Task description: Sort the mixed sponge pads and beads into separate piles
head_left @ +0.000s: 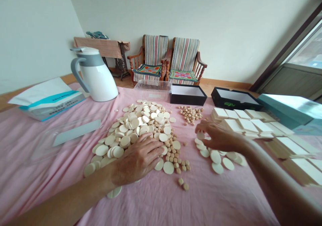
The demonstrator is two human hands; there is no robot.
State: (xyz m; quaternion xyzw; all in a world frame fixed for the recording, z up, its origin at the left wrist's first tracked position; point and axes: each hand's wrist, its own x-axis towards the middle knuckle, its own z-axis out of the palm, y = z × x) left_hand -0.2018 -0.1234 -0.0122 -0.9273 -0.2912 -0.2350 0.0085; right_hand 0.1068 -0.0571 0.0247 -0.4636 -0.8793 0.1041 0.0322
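On a pink cloth, facing two striped armchairs by a pale wall, our left hand lies with fingers loosely spread on one big heap of wooden discs, and our right hand bends its fingers over a smaller group, whether gripping one we cannot tell. Between our hands lie two clusters of wooden cubes, too many to count; one insulated jug stands beyond our left hand, two black boxes beyond our right, and our left forearm hides part of the heap.
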